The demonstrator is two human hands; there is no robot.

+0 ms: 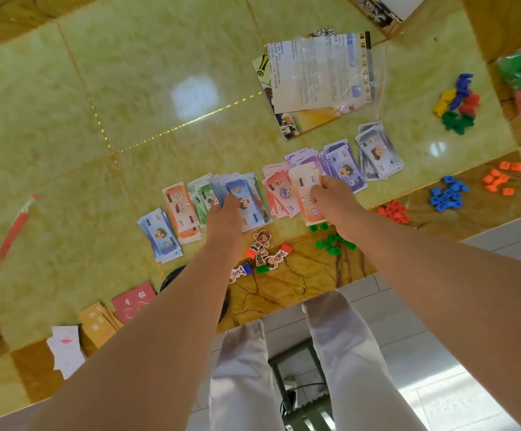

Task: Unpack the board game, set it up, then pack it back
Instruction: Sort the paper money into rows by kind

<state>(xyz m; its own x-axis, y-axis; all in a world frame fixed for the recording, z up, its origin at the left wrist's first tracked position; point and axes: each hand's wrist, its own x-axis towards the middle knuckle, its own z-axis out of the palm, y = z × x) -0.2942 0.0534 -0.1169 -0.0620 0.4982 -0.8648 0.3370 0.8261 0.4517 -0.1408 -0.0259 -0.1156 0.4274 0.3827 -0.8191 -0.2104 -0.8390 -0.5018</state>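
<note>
Play-money notes lie in a row of stacks across the green table (103,119). My left hand (226,214) grips a fanned stack of blue notes (246,194) at its near edge. My right hand (330,194) pinches a stack of pale orange notes (304,194) over the red notes (279,189). Other stacks: blue (159,239), orange (180,209), green (201,195), purple (341,168), grey (379,150). Cardboard character pawns (264,250) lie between my forearms.
A rule sheet in a plastic bag (321,73) lies on the folded board behind the notes. Piles of small plastic pieces sit at right: mixed colours (456,102), orange (511,177), blue (447,194), red (394,211), green (334,242). Card decks (133,298) lie near left.
</note>
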